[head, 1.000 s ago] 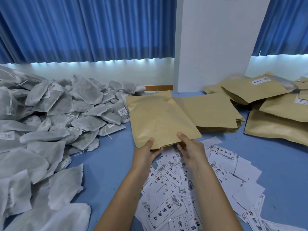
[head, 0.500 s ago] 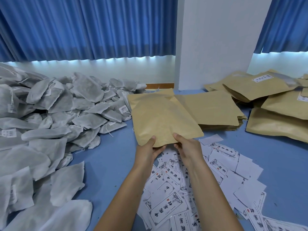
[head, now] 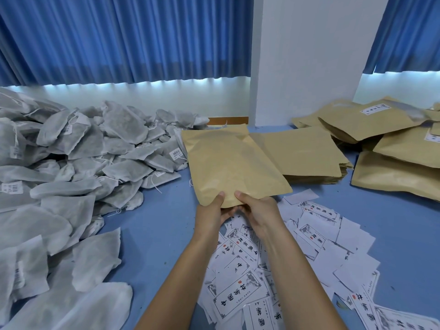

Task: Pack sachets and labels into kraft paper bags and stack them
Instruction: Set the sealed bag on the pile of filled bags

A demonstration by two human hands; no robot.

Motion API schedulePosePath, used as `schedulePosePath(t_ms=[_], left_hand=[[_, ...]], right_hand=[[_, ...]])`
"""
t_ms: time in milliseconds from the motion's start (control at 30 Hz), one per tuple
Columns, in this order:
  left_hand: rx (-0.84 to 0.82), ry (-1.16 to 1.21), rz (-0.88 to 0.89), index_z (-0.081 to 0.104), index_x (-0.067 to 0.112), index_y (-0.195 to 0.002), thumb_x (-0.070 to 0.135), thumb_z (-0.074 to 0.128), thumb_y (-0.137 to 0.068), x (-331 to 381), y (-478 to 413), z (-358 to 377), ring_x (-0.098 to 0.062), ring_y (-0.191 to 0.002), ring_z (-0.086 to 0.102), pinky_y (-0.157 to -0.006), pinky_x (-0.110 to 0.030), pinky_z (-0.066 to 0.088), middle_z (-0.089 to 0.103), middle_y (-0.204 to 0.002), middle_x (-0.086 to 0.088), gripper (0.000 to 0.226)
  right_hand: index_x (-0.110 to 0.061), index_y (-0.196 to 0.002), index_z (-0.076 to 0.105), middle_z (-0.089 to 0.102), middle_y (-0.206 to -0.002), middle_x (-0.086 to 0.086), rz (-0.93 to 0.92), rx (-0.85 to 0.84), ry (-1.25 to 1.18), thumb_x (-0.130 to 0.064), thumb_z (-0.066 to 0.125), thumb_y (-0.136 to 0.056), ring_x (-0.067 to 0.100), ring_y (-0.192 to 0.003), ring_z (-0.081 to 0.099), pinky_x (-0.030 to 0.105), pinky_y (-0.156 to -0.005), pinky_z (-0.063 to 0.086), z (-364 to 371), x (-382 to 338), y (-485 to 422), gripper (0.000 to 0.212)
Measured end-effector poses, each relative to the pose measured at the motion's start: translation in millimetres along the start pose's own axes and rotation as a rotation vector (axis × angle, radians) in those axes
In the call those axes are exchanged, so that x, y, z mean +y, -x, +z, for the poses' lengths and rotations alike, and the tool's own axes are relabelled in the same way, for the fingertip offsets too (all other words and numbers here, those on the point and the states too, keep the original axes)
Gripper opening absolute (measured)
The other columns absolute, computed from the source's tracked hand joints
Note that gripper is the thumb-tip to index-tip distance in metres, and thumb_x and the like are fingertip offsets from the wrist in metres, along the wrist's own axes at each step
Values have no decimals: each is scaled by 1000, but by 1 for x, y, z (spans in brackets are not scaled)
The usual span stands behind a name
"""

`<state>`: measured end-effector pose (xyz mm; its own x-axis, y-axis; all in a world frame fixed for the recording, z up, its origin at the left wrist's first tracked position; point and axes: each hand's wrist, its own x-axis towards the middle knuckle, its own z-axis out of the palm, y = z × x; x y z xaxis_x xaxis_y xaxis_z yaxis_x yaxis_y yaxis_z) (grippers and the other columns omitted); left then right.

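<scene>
Both hands sit closer together than a second ago, thumbs nearly meeting on the near edge of the kraft paper bag (head: 228,163). Left hand (head: 209,213) and right hand (head: 259,210) each pinch that edge, thumb on top, fingers underneath. Bag held above the scattered labels (head: 309,234), beside the stack of flat bags (head: 304,153). Sachets (head: 95,151) heaped at left on the blue table (head: 154,234); filled bags (head: 392,172) at right.
</scene>
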<state>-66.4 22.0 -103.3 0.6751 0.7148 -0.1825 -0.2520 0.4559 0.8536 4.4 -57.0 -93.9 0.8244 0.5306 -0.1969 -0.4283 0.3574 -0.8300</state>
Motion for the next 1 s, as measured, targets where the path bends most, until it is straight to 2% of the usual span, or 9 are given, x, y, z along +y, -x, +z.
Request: schedulePosePath(t_ms=[200, 300, 400, 533, 633, 767, 833, 900, 1000], left_hand=[[44, -156, -1, 61, 6, -91, 13, 58, -93, 4, 1, -1, -17, -57, 67, -54, -21, 55, 69, -73, -11, 8], [99, -247, 24, 63, 0, -86, 13, 60, -92, 8, -2, -6, -9, -45, 57, -46, -15, 48, 62, -61, -9, 14], [87, -275, 31, 64, -5, -89, 10, 59, -92, 8, 1, -4, -14, -48, 51, -43, -16, 46, 60, -62, -14, 16], [73, -311, 58, 65, -3, -86, 9, 61, -91, 6, 4, -2, -12, -46, 56, -45, -17, 47, 61, -66, -16, 14], [64, -327, 48, 66, -2, -84, 11, 62, -90, 8, 3, -5, -11, -44, 55, -45, -17, 47, 63, -60, -13, 15], [32, -371, 50, 67, 2, -81, 10, 63, -89, 6, 3, -4, -12, -49, 62, -55, -23, 55, 68, -62, -8, 12], [37, -400, 74, 67, 4, -80, 10, 63, -89, 4, 5, -3, -13, -50, 64, -59, -29, 57, 68, -62, -6, 12], [37, -435, 102, 68, 6, -80, 11, 62, -90, 3, 6, -1, -12, -49, 65, -51, -24, 53, 68, -62, -4, 12], [66, -442, 118, 68, 6, -83, 12, 62, -90, 5, 6, -1, -10, -46, 62, -45, -17, 47, 67, -60, -4, 11]], right_hand=[[-4, -85, 63, 66, -84, 8, -31, 134, 51, 6, 70, -80, 16, -69, 60, 20, -53, 47, -7, -5, -4, 13], [-1, -84, 61, 63, -78, 8, 6, 101, 17, 4, 70, -81, 15, -66, 59, 19, -52, 49, -7, -6, -4, 10], [5, -85, 60, 58, -74, 12, 56, 62, 57, 3, 70, -81, 17, -60, 55, 18, -52, 49, -5, -3, -3, 11], [9, -101, 58, 55, -86, 18, 41, 116, 73, 2, 71, -81, 21, -67, 51, 17, -50, 48, -6, -2, -4, 25], [10, -97, 60, 59, -81, 17, 67, 65, 53, 2, 71, -81, 22, -66, 55, 17, -52, 51, -6, -1, -4, 21], [26, -98, 59, 64, -88, 29, 67, 44, 124, 8, 72, -77, 33, -70, 60, 37, -73, 55, -1, 5, -1, 30], [27, -98, 59, 66, -86, 29, 41, 66, 147, 10, 72, -75, 32, -62, 63, 34, -68, 58, -1, 5, -1, 31], [25, -96, 60, 67, -77, 23, 43, 58, 166, 8, 72, -76, 27, -50, 62, 29, -56, 56, -2, 3, -1, 29], [21, -98, 60, 66, -78, 20, 72, 46, 79, 6, 70, -79, 27, -57, 65, 28, -61, 58, -5, -1, -1, 26]])
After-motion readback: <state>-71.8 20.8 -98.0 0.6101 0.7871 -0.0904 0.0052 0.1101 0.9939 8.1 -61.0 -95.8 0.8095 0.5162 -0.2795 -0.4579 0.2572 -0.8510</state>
